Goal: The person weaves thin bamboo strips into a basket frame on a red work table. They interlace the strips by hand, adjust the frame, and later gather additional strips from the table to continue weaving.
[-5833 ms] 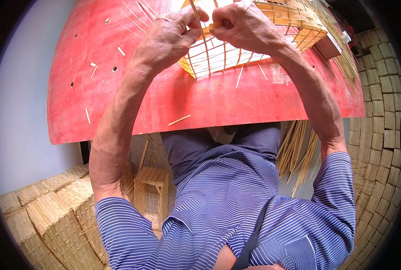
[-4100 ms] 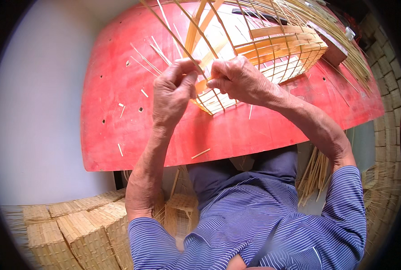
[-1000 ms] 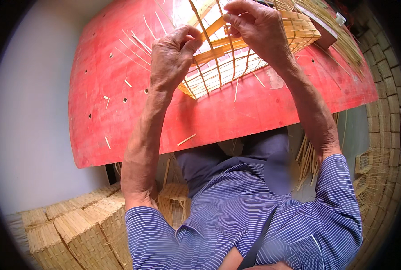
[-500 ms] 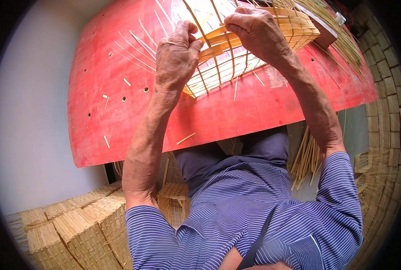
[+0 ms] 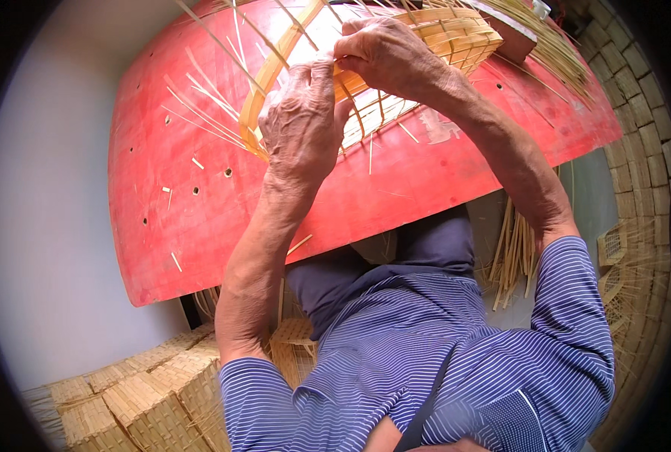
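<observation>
A half-woven bamboo basket (image 5: 456,36) lies on the red table in front of me, with thin upright stakes (image 5: 270,44) sticking out at its far left. A wide, flat bamboo strip (image 5: 251,113) bends in a loop outside these stakes and runs down to my left hand (image 5: 303,124). That hand is closed at the basket's near side, its fingertips partly hidden. Close beside it, my right hand (image 5: 388,54) pinches at the woven edge, apparently on the same strip. Its grip point is partly covered by the fingers.
The red table (image 5: 200,241) has holes and scattered strip scraps. A dark block (image 5: 510,36) and a bundle of thin strips (image 5: 565,64) lie at the far right. Woven baskets (image 5: 166,399) are stacked at lower left, and woven pieces (image 5: 637,143) line the right side.
Both hands have moved left in the picture and the left hand has turned. The basket has shifted left too. A loop of wide strip now shows to the left of my left hand.
</observation>
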Motion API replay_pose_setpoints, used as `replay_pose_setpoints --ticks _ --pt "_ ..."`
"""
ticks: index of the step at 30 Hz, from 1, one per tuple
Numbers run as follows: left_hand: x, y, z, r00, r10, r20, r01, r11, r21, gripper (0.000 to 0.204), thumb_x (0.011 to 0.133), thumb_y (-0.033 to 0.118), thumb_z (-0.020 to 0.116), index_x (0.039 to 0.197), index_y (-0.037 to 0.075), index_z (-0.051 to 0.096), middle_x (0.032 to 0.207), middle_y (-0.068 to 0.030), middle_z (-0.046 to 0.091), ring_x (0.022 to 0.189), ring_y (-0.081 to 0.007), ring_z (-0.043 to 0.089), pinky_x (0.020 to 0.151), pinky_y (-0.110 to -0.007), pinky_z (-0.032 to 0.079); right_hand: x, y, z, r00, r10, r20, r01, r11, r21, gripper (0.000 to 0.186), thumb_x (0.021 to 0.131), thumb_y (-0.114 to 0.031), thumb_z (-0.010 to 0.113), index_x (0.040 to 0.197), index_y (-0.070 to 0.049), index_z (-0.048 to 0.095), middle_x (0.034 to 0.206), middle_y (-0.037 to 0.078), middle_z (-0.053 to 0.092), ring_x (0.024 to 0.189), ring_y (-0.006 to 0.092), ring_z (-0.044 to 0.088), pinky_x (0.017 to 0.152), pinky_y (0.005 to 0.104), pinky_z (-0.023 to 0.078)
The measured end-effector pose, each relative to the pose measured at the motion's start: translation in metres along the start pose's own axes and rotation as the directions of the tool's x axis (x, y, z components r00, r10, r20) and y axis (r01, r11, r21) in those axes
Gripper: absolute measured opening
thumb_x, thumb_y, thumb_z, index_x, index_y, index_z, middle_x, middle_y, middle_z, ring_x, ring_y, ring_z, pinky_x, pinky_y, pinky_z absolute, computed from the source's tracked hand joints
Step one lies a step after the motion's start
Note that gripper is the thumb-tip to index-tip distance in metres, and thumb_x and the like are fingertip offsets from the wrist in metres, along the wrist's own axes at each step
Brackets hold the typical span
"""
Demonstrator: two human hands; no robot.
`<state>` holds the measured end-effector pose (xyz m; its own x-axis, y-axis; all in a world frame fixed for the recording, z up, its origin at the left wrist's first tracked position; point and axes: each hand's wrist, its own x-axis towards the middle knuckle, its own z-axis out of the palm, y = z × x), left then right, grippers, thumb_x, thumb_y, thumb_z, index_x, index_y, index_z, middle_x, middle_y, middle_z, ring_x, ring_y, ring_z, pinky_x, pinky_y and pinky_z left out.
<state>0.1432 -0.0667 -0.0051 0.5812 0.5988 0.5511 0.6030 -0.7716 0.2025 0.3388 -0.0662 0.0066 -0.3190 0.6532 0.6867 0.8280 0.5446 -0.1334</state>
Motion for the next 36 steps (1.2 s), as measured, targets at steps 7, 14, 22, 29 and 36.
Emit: replay_pose_setpoints --ticks 7,14,22,29,36 --pt "0.000 0.004 0.011 0.992 0.076 -0.104 -0.074 0.997 0.024 0.056 0.079 0.017 0.080 0.130 0.020 0.057 0.107 -0.0062 0.070 0.088 -0.0277 0.069 0.074 -0.041 0.053 -0.005 0.015 -0.032 0.981 0.177 0.082 -0.180 0.983 0.028 0.028 0.088 -0.020 0.064 0.111 -0.005 0.071 0.098 0.018 0.068 0.095 0.0321 0.067 0.081 0.0432 0.054" --pt "-0.003 0.007 0.020 0.990 0.102 -0.097 -0.092 0.990 0.108 0.035 0.085 0.014 0.071 0.119 0.018 0.064 0.104 -0.0040 0.071 0.089 -0.0279 0.069 0.077 -0.042 0.053 0.013 0.029 -0.026 0.881 0.189 0.434 -0.190 0.981 -0.042 0.015 0.082 -0.021 0.067 0.080 -0.006 0.071 0.073 0.012 0.069 0.068 0.0286 0.067 0.062 0.0439 0.051" --pt "0.000 0.004 0.019 0.991 0.123 -0.045 -0.119 0.989 0.083 0.036 0.085 0.018 0.073 0.120 0.023 0.067 0.092 -0.0047 0.071 0.082 -0.0266 0.068 0.074 -0.041 0.052 0.028 0.007 -0.044 0.764 0.348 0.543 -0.384 0.922 -0.049 0.009 0.070 -0.017 0.072 0.070 -0.009 0.075 0.057 0.008 0.066 0.053 0.0221 0.065 0.052 0.0402 0.050" --pt "-0.002 -0.002 0.006 0.993 0.118 0.012 -0.118 0.989 0.087 0.038 0.087 0.015 0.070 0.125 0.015 0.064 0.110 -0.0099 0.069 0.099 -0.0280 0.067 0.083 -0.042 0.049 0.031 -0.003 -0.043 0.740 0.363 0.567 -0.417 0.908 -0.037 0.019 0.085 -0.019 0.070 0.095 -0.003 0.072 0.086 0.014 0.071 0.083 0.0300 0.070 0.072 0.0409 0.054" --pt "-0.017 -0.014 -0.021 0.949 -0.236 -0.209 0.115 0.877 -0.467 0.024 0.094 0.005 0.065 0.118 0.005 0.063 0.098 -0.0046 0.068 0.079 -0.0117 0.064 0.068 -0.029 0.053 0.002 -0.011 -0.029 0.975 0.109 -0.191 -0.100 0.994 0.053 0.016 0.087 -0.010 0.070 0.099 0.000 0.069 0.084 0.018 0.069 0.079 0.0328 0.071 0.069 0.0408 0.057"
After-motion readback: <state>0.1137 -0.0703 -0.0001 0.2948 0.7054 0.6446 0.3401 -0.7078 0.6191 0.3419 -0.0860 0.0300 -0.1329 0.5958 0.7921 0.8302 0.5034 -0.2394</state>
